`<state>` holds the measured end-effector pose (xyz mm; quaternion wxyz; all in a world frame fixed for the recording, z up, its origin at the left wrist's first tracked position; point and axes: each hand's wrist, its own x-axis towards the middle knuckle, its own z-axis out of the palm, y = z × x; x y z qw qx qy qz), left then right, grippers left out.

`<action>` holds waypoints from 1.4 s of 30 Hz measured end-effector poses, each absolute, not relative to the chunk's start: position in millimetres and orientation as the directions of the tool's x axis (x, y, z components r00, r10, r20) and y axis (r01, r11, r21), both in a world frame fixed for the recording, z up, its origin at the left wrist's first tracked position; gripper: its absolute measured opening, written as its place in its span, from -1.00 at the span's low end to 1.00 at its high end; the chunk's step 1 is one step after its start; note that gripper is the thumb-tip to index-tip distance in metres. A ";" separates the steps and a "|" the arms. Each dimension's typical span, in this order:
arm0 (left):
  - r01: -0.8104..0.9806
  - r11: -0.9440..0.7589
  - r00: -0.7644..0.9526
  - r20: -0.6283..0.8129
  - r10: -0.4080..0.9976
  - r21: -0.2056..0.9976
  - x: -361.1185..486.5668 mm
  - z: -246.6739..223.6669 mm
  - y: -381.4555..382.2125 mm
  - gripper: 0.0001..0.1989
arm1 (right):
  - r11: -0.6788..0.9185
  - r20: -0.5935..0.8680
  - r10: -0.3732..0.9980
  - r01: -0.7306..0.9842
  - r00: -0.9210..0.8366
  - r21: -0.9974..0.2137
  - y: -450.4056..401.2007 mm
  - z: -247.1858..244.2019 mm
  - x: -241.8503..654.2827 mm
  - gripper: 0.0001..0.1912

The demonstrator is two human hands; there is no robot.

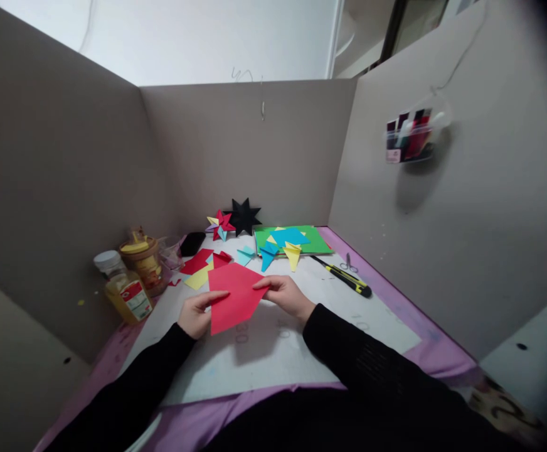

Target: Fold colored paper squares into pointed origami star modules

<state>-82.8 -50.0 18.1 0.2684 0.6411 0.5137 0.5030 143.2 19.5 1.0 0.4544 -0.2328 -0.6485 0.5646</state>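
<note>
A red sheet of paper (236, 297) is held up above the white board, with its right side coming to a point. My left hand (198, 313) pinches its left edge, thumb on top. At the pointed right corner, my right hand (286, 295) grips the paper between thumb and fingers. Behind the sheet lie a flat red piece (197, 261), a yellow piece (200, 276) and a folded red piece (221, 258). Folded light blue (246, 255), blue (268, 254) and yellow (292, 255) pieces are farther right.
A glue bottle (125, 289) and a brown jar (145, 263) stand left, near a phone (192, 243). Paper stars (244, 216) lean at the back beside green sheets (320, 241). A cutter (346, 278) and small scissors (349, 264) lie right. Grey panels (249, 150) surround the white board (264, 370).
</note>
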 end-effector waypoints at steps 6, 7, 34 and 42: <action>0.346 -0.353 0.089 0.344 0.935 0.869 -79.0 23.0 -54.6 -0.70 | 0.285 0.352 0.778 -0.208 -0.520 -0.936 14.7 -0.2 142.6 -0.77; 0.353 -0.369 0.101 0.357 0.929 0.860 -79.4 23.3 -54.6 -0.71 | 0.270 0.345 0.785 -0.217 -0.514 -0.938 14.3 0.5 142.2 -0.78; 0.134 -0.414 -0.534 0.417 0.736 0.900 -81.8 -6.1 -29.3 -0.72 | 0.545 0.546 0.838 -0.082 0.006 -0.835 15.9 2.7 141.0 -0.84; 0.791 -0.585 0.261 0.765 0.589 0.181 -76.3 53.4 -64.8 -0.79 | 0.748 0.736 0.658 0.027 -0.158 -0.663 -1.1 6.4 139.4 -0.89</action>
